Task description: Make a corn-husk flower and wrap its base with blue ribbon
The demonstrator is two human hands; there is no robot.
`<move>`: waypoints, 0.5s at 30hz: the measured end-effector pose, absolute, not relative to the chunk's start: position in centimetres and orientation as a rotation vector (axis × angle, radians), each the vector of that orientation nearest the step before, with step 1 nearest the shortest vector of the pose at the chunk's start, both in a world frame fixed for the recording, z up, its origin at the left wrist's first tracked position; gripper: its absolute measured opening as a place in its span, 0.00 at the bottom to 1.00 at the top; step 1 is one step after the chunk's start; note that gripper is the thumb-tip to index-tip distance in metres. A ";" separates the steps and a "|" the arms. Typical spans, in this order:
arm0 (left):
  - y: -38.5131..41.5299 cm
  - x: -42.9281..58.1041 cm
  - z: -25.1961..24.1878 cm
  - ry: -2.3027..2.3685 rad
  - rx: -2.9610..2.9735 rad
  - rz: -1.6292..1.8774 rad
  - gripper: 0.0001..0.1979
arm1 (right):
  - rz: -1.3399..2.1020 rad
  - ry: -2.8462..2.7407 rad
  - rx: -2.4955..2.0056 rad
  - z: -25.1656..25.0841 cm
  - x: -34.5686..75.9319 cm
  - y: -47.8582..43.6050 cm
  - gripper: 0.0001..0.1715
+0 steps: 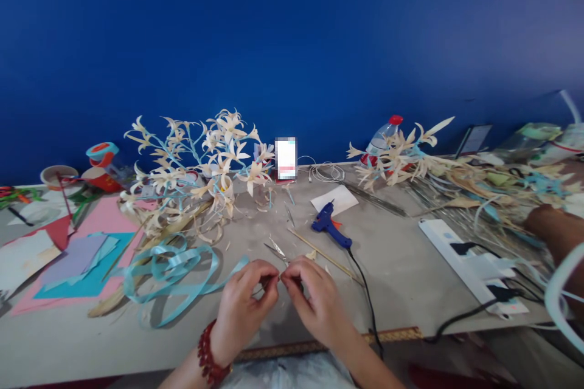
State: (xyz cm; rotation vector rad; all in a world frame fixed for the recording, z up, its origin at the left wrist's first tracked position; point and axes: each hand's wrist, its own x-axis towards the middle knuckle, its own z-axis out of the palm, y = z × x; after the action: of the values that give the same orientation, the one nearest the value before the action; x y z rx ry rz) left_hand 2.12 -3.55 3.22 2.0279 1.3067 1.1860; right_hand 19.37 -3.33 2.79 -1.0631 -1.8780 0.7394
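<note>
My left hand [246,298], with a red beaded bracelet at its wrist, is closed in a pinch above the table's front part. Facing it, my right hand [322,304] pinches too, the fingertips of both almost meeting. Whatever sits between the fingertips is too small to make out. Just beyond them lies a pair of small scissors [279,252], its handles partly hidden by my hands. A thin pale stick [326,255] rests to the right of the scissors. Farther right is a blue hot glue gun [332,226], its black cord running toward the table's front edge.
Light-blue ribbon [182,264] curls on the left, near coloured paper sheets [86,261]. Cream flowers on blue stems [219,164] stand behind. On the right are a white power strip [469,267], a bottle [383,140], loose plant material and another person's arm [559,234]. A phone [286,158] stands at the back.
</note>
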 end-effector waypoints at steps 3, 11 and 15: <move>-3.6 1.9 3.4 1.362 2.030 1.203 0.08 | 0.777 -1.853 -1.050 2.8 19.4 -3.4 0.07; -3.7 1.6 3.3 1.212 1.825 1.173 0.13 | 0.861 -1.760 -1.024 2.6 19.8 -3.4 0.06; -3.4 1.5 4.0 1.208 1.944 1.158 0.04 | 0.855 -1.752 -1.019 2.3 19.8 -3.4 0.06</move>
State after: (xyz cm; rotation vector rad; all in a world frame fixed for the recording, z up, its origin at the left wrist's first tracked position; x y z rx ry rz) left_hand 1.49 -3.44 4.03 1.9443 1.2078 1.1580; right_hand 19.77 -3.44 2.33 -1.0193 -1.7525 0.8555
